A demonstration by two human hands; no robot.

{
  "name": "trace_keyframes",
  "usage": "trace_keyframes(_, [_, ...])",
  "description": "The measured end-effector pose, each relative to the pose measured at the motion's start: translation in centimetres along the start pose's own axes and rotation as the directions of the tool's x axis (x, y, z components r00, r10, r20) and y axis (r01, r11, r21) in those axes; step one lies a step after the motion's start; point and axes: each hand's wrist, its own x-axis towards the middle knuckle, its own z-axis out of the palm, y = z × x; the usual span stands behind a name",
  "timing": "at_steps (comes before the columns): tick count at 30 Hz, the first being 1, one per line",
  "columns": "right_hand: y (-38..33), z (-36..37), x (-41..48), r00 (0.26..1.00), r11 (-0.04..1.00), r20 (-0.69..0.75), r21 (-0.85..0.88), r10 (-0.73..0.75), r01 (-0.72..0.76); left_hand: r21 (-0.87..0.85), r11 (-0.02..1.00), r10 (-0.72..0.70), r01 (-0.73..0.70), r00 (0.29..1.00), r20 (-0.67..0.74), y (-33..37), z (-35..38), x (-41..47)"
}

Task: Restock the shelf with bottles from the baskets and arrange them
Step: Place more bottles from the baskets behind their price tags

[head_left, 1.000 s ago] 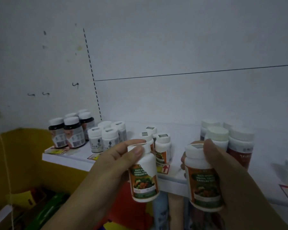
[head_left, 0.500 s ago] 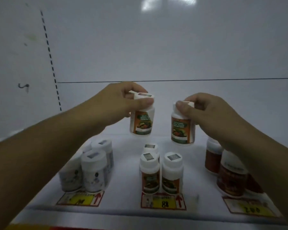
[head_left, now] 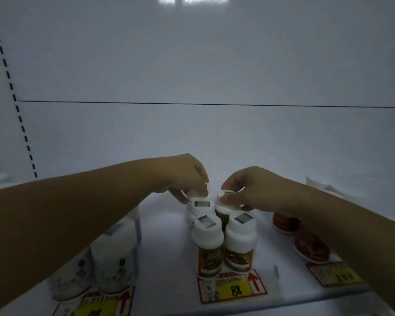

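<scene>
Pale bottles (head_left: 114,258): smooth white plastic cylinders, upright at the left front of the shelf (head_left: 167,252)
Left hand (head_left: 185,176): fingertips pinched round the cap of the left bottle (head_left: 193,194) — round white lid, long axis vertical, back of the middle row; body hidden
Right bottle (head_left: 222,207): upright just beside it; white cap, square sticker, dark label; behind the front pair (head_left: 240,240)
Right hand (head_left: 258,192): thumb and fingers clamped on that cap
Red jars (head_left: 310,247): squat, glossy — far right

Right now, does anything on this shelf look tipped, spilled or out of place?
Nothing stands out. The fruit-label bottles stand upright in rows behind the 88 price tag. The left hand and right hand each grip one more bottle by its cap at the back of that group.
</scene>
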Motion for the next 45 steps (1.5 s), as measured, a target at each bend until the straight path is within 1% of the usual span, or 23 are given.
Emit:
trace_keyframes(2, [0.2,0.1,-0.2,1.0,1.0,0.031,-0.009,0.002,-0.002,-0.007,1.0,-0.01,0.01,1.0,0.01,-0.3,0.4,0.1])
trace_keyframes(5, [0.2,0.2,-0.4,0.999,0.997,0.048,-0.078,-0.011,0.015,0.017,1.0,-0.021,0.021,1.0,0.009,-0.5,0.5,0.2])
trace_keyframes(7, [0.2,0.1,-0.4,0.999,0.992,0.047,-0.124,-0.016,0.021,0.057,0.998,-0.028,0.027,1.0,0.011,-0.5,0.4,0.3])
trace_keyframes(10, [0.1,0.1,-0.3,0.998,0.99,0.066,-0.139,-0.022,0.031,0.131,0.991,-0.039,0.038,0.999,0.008,-0.5,0.5,0.5])
trace_keyframes(11, [0.0,0.0,-0.3,0.998,0.984,0.061,-0.173,-0.033,0.043,0.147,0.988,-0.045,0.044,0.999,0.003,-0.4,0.7,0.4])
trace_keyframes(13, [0.1,-0.6,-0.1,0.995,0.95,0.027,-0.298,-0.091,0.095,0.218,0.975,-0.036,0.041,0.999,-0.027,-0.1,1.1,0.1])
trace_keyframes(15, [0.5,-1.8,0.0,0.98,0.89,-0.041,-0.428,-0.196,0.16,0.328,0.945,0.015,0.018,0.995,-0.096,0.6,1.4,0.0])
trace_keyframes(17, [1.2,-3.7,-0.1,0.951,0.831,-0.095,-0.518,-0.294,0.205,0.429,0.903,0.08,0.005,0.98,-0.182,2.0,1.7,-0.3])
trace_keyframes(19, [2.2,-5.9,-0.4,0.941,0.8,-0.099,-0.561,-0.322,0.215,0.552,0.833,0.139,0.018,0.96,-0.241,3.8,2.0,-0.5])
trace_keyframes(22, [4.2,-9.0,-1.3,0.948,0.764,-0.064,-0.61,-0.313,0.212,0.673,0.734,0.13,0.091,0.954,-0.271,6.6,3.2,-0.4])
trace_keyframes(24, [5.7,-10.9,-2.1,0.942,0.77,-0.054,-0.593,-0.331,0.237,0.691,0.709,0.096,0.137,0.953,-0.288,8.3,4.3,0.0])
trace_keyframes(26, [7.0,-12.6,-2.9,0.934,0.799,-0.059,-0.539,-0.352,0.267,0.637,0.752,0.068,0.17,0.941,-0.332,9.9,5.3,0.2])
trace_keyframes(28, [8.1,-13.9,-3.6,0.927,0.799,-0.05,-0.525,-0.373,0.293,0.58,0.785,0.025,0.218,0.924,-0.381,11.0,6.3,-0.1])
trace_keyframes(31, [9.3,-14.7,-4.8,0.92,0.796,-0.014,-0.506,-0.392,0.331,0.576,0.762,-0.047,0.294,0.913,-0.405,12.3,8.0,-1.3])
trace_keyframes(33, [10.2,-14.9,-5.9,0.913,0.793,-0.002,-0.496,-0.408,0.353,0.589,0.747,-0.057,0.307,0.913,-0.404,13.1,9.0,-2.2])
trace_keyframes(36, [11.7,-15.4,-7.9,0.901,0.782,0.002,-0.496,-0.434,0.378,0.62,0.733,-0.006,0.28,0.914,-0.405,14.9,10.6,-3.6])
trace_keyframes(40, [13.7,-16.5,-10.9,0.9,0.822,-0.052,-0.433,-0.433,0.37,0.654,0.73,0.099,0.197,0.917,-0.387,17.6,13.8,-5.2])
trace_keyframes(43, [15.4,-16.4,-13.8,0.893,0.84,-0.093,-0.393,-0.441,0.374,0.629,0.769,0.157,0.113,0.921,-0.357,18.8,17.2,-6.8])
trace_keyframes(45, [16.5,-16.0,-16.0,0.896,0.836,-0.079,-0.405,-0.436,0.371,0.604,0.797,0.246,0.025,0.899,-0.361,19.0,19.8,-8.4])
